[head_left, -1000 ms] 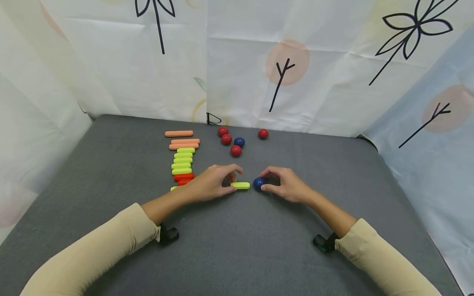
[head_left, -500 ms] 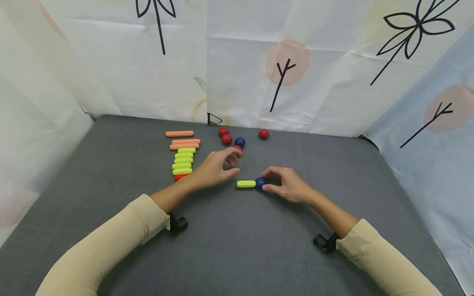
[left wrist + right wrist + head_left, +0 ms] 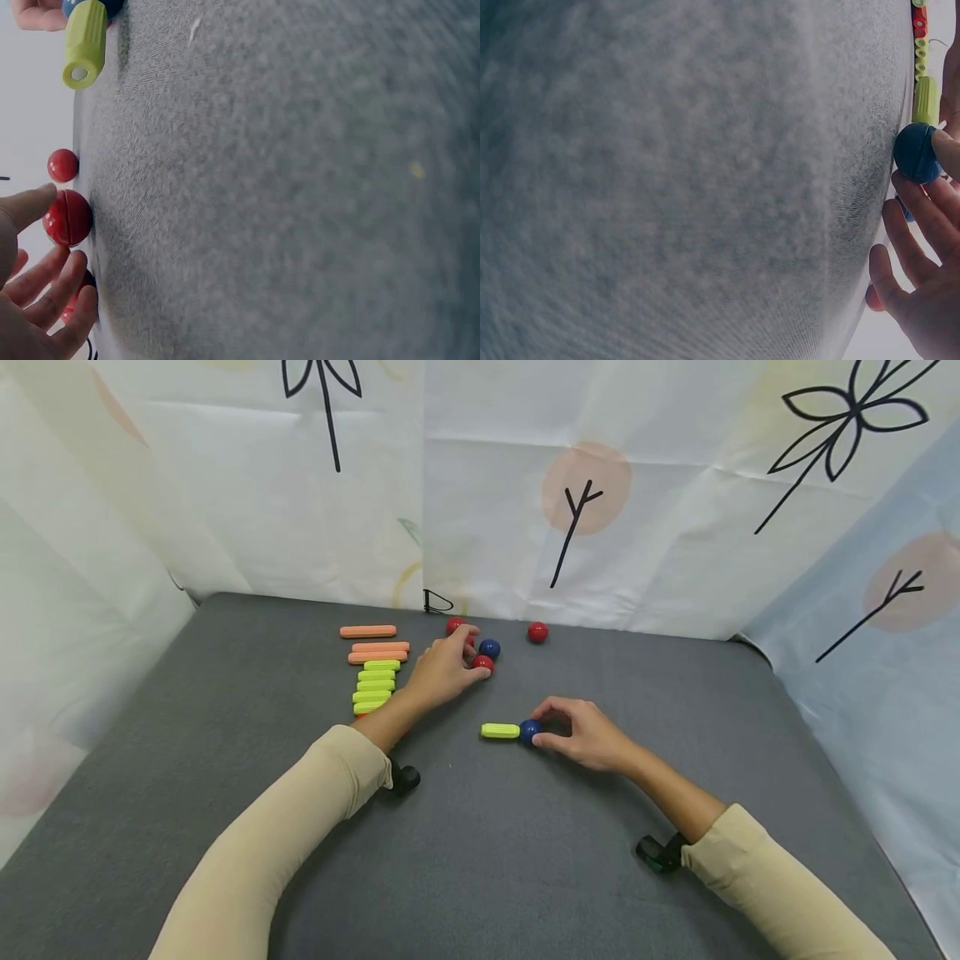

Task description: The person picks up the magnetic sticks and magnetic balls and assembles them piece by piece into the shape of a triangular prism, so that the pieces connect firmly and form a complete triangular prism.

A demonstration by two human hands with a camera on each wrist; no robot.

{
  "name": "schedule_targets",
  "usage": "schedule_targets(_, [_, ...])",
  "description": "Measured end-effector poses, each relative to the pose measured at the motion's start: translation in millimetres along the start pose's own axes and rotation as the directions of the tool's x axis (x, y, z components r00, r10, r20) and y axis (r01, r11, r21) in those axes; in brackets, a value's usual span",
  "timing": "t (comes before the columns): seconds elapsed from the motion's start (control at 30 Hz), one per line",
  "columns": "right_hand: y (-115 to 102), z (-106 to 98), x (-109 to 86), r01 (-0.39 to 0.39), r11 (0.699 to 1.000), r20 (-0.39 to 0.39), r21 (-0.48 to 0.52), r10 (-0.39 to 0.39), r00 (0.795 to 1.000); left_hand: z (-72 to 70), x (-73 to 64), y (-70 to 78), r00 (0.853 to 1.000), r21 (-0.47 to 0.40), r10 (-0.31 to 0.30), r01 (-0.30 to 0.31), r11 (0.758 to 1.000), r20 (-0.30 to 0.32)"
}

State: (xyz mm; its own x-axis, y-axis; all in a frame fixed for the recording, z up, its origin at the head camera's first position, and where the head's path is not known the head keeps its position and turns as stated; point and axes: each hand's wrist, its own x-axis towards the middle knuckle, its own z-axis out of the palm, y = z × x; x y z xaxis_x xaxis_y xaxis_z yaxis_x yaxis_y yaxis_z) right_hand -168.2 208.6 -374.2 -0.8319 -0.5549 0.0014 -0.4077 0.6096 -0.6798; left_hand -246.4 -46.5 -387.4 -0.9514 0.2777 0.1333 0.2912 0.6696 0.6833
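Observation:
My right hand pinches a blue ball between thumb and fingers, low over the table. Against the ball's left side lies a short ribbed yellow-green rod, its free end showing a round silvery disc in the left wrist view. My left hand is at the cluster of balls at the back, thumb and fingers spread about a red ball. The thumb tip meets one side of that red ball and a fingertip lies near the other. Another red ball is partly behind the left fingers.
A second blue ball sits beside the cluster, and a lone red ball stands farther right. Yellow-green rods and orange rods form a column at the left. Printed cloth hangs behind the grey table.
My left hand has let go of the yellow-green rod and moved back to the red balls. The rod now meets the blue ball, which my right hand keeps holding almost in place.

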Motion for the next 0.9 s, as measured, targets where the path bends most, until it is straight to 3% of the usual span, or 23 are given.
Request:
schedule_targets(0.17, [0,0,0.6,0.006,1.000,0.009,0.000,-0.006,1.000,0.0,-1.1,-0.7,0.999,0.030,0.015,-0.016,0.999,0.029])
schedule_targets(0.33, [1,0,0.6,0.001,1.000,0.007,-0.003,-0.001,1.000,-5.6,-9.0,-4.5,0.992,-0.022,0.074,-0.073,0.997,0.099])
schedule_targets(0.67, [-1,0,1.9,-0.020,0.998,-0.062,-0.055,0.017,0.998,-21.4,-39.7,-8.5,0.955,-0.099,0.135,-0.112,0.989,0.265])
schedule_targets(0.9, [0,1,1.0,-0.023,0.997,-0.065,-0.070,0.019,0.998,-20.2,-54.6,-4.6,0.933,-0.137,0.177,-0.140,0.981,0.314])
